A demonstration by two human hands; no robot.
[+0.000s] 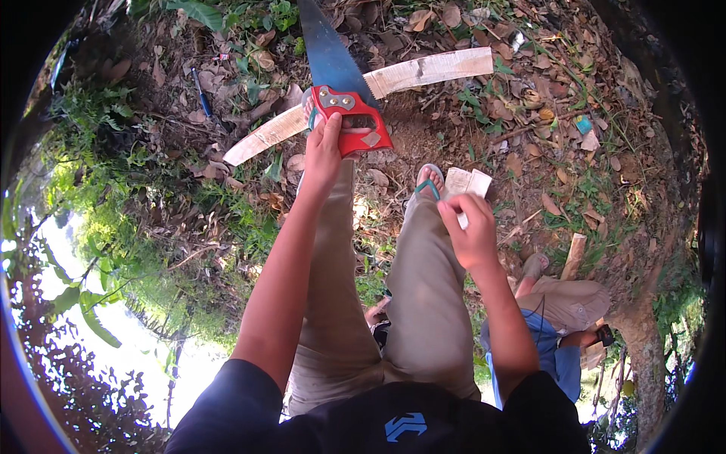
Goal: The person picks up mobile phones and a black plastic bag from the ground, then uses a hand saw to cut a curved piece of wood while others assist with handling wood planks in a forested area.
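My left hand (325,155) is closed on the red handle of a handsaw (333,57), thumb lying over the grip. The broad grey blade points away from me, to the upper left. Beneath the saw, a long pale wooden board (435,69) lies slantwise on the ground, its middle partly hidden by the saw. My left foot, mostly covered by the handle, is on or against that board. My right hand (473,227) is held above my right shin, fingers curled in; a small pale bit shows at the fingertips, and I cannot tell what it is.
Short pale wood offcuts (470,181) lie beside my right sandal (432,185). A dark blue thin tool or pen (203,94) rests among leaves at left. Another person in a blue shirt (556,359) sits close by at right, near a wood piece (575,256) and a tree trunk (641,356).
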